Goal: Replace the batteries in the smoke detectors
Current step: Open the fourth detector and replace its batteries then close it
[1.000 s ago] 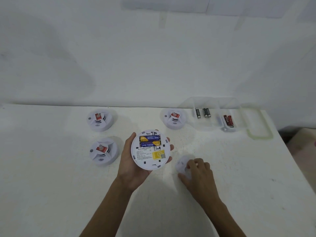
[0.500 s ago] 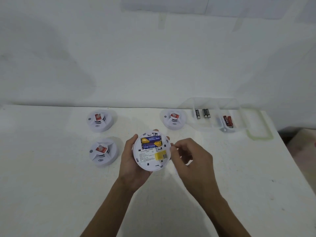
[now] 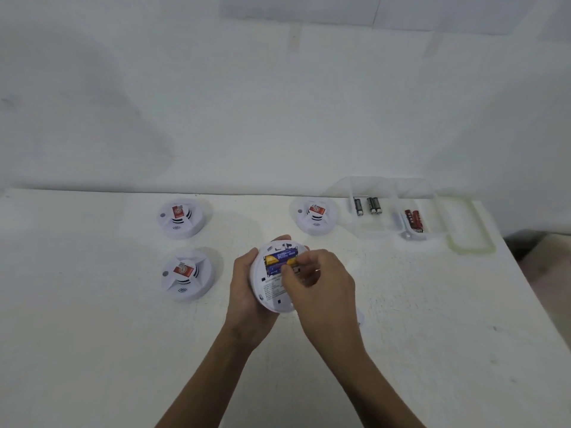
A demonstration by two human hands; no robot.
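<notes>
Detector (image 3: 272, 291) underside up, 2 yellow-blue batteries (image 3: 278, 260).

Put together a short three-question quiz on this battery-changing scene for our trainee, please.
1. True or false: the left hand holds the opened smoke detector while the right hand picks at its blue and yellow batteries.
2. How many other smoke detectors lie on the table?
3. In the clear box, the red batteries lie: A) left of the black batteries; B) right of them; C) on top of them.
Key: 1 true; 2 three; 3 B.
</notes>
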